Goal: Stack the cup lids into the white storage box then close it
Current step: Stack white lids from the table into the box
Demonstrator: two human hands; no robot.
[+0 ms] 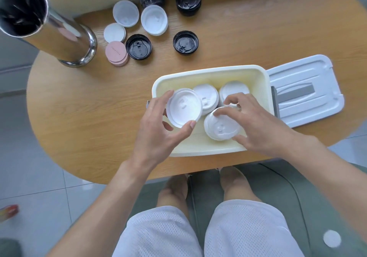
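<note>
Both hands work over the open white box (210, 74). Left hand (156, 129) pinches a white lid (183, 106) by its rim, thumb on the near edge and fingers curled round the far edge, holding it tilted above the box's left end. Right hand (256, 121) has its fingers curved down onto a second white lid (220, 127), which sits inside the box just left of the palm, thumb against its near edge. Beyond the right fingers, two more white lid piles (234, 90) stand against the far wall of the box. Right of that hand, the box cover (305, 90) lies flat on the wooden table (79, 107), touching the box. Well beyond the left hand lie loose white lids (154, 19), black lids (185, 42), pink discs (116, 53) and a steel tube (59, 28).
</note>
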